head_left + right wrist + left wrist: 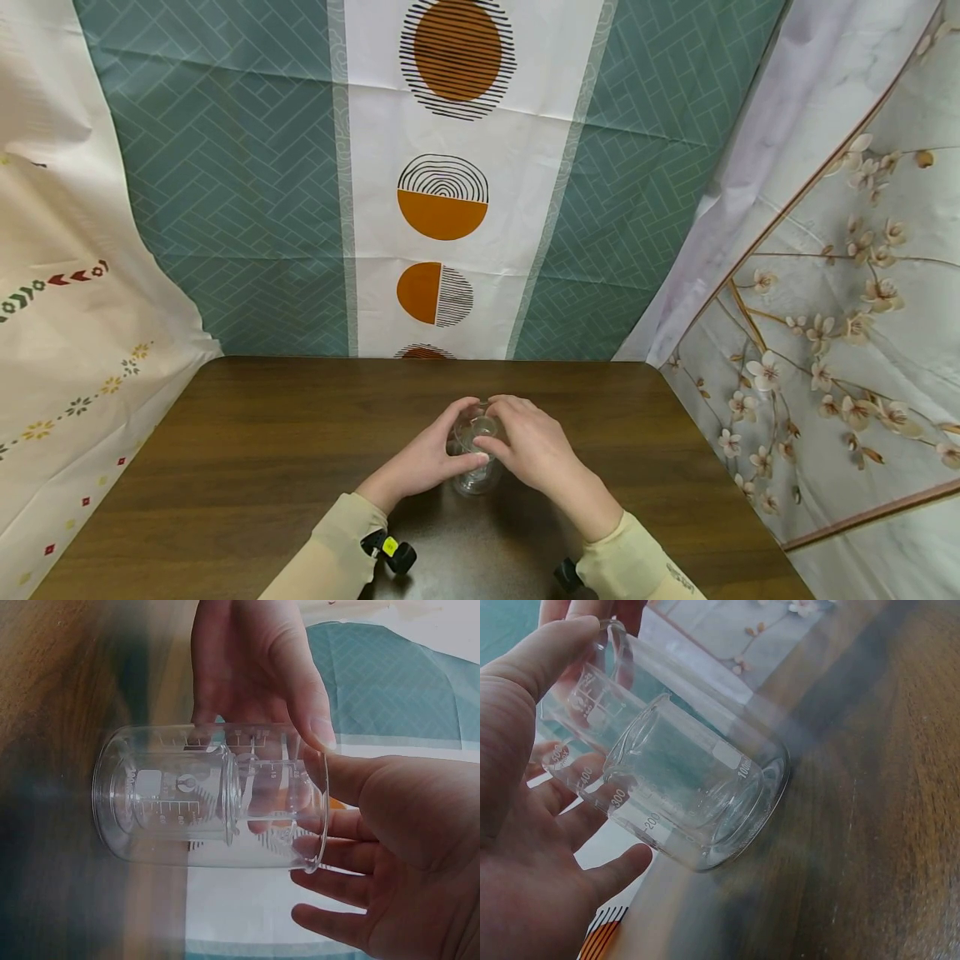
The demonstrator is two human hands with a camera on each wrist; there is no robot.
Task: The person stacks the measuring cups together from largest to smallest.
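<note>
A large clear glass beaker [474, 483] with a printed scale stands upright on the brown table. My left hand [418, 458] holds it from the left side, thumb near the rim and fingers behind the glass. Inside, at the bottom, sits a smaller beaker [694, 765] marked 100 ml. Above that one, in the upper part of the large beaker, is a still smaller graduated beaker [270, 787]. My right hand [536, 442] pinches this smallest beaker near the large beaker's mouth, thumb and fingertips at the rim. Whether the smallest beaker touches the 100 ml beaker is unclear.
The wooden table [187, 483] spreads around the beakers. A green and white patterned cloth [255, 167] hangs behind its far edge. Cream cloth [67, 292] hangs at left, floral cloth [847, 375] at right.
</note>
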